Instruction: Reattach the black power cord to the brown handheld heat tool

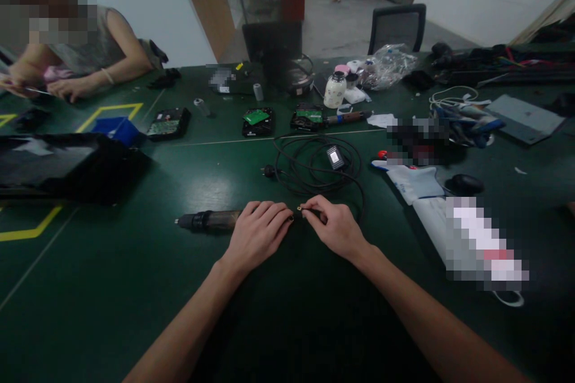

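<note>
My left hand [258, 232] lies curled over the rear end of a dark electric screwdriver [206, 219] that rests flat on the green table, its tip pointing left. My right hand [335, 225] pinches a small black cable plug [300, 209] just right of the screwdriver's end. The two hands almost touch at the plug. The plug's black cable [314, 161] runs off into a loose coil behind my hands, with a small power adapter [335, 157] lying on it.
Three opened hard drives [257, 121] lie further back, with a second screwdriver [348, 118], a white bottle [335, 90] and a plastic bag. A black case [67, 167] and a blue bin [114, 130] sit left. Another person [81, 66] works at the far left. White gloves [415, 182] lie right.
</note>
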`<move>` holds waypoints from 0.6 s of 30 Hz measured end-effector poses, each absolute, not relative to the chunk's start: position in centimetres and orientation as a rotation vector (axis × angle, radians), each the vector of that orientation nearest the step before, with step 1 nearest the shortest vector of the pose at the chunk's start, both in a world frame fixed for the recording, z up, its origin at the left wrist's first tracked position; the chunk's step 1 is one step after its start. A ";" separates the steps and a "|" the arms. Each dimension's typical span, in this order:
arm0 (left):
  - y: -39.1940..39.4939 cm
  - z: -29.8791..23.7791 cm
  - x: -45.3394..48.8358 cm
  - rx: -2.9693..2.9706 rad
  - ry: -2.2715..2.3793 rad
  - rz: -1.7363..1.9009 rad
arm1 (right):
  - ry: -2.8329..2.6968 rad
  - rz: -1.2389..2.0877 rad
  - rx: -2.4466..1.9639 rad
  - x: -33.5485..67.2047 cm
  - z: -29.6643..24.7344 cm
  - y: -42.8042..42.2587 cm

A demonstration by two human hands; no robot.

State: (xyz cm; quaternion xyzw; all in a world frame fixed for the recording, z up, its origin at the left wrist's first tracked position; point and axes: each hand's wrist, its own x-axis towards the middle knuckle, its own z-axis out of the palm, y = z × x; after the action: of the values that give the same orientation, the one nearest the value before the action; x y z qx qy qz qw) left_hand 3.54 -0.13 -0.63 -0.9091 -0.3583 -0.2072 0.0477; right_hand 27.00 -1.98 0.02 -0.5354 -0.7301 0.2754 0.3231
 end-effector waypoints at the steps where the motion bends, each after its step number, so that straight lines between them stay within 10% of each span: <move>1: -0.1 -0.6 3.5 -2.779 -1.084 -0.630 | -1.932 0.727 -1.395 27.0 0.1 -2.0; 18: -0.4 -0.4 3.2 -2.867 -1.065 -0.698 | -2.137 0.699 -1.293 27.2 0.5 -2.3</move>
State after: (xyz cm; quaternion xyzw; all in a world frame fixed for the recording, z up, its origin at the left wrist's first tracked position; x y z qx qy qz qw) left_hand 3.20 -0.38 -0.37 -0.9140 -0.3394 -0.2224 0.0021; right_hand 27.19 -2.31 0.53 -0.4799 -0.7931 0.2596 0.2706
